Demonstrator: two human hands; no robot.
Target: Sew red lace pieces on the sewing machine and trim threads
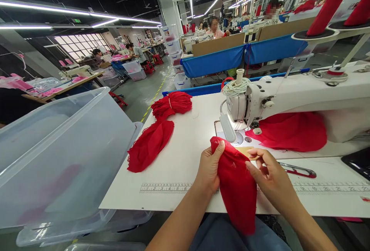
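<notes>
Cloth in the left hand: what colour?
The cloth is bright red; it shows in the head view, the only one.

Head-Worn Camera Peers Over a Sewing Machine

A single head-mounted camera looks forward and down from the wearer's side of a white sewing machine (303,93), above and a little left of its needle end. The wearer's lap (209,233), left hand (209,170) and right hand (270,174) come closest, on the near side of the machine, which itself sits at close range. The broad view takes in the plastic bin (86,158) well to the machine's left, then runs past it to the distant workshop floor (154,79) and up to the ceiling lights (127,18) high beyond it.
</notes>
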